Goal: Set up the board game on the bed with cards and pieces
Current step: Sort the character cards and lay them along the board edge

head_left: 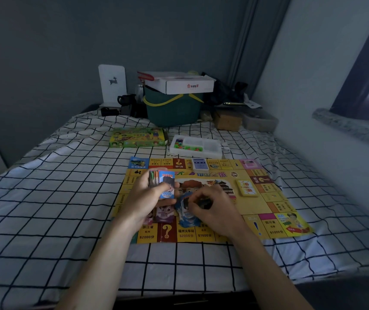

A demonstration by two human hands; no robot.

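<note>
A yellow game board [253, 204] lies flat on the checked bed sheet [51, 198]. My left hand [144, 198] grips a stack of play-money cards [162, 183] above the board's left side. My right hand [212, 204] pinches a blue card [184, 209] just over a small blue pile near the board's front edge. A purple card pile [164, 214] lies beside it, below my left hand. A blue-white card deck [200, 164] sits on the board's far edge, a yellow deck [246, 187] on its right side.
Beyond the board stand the green game box [137, 137] and a white tray [210, 148] with small coloured pieces. A green basket [173, 110] with a white carton on top, a brown box [227, 121] and dark clutter line the wall. A wall runs along the right.
</note>
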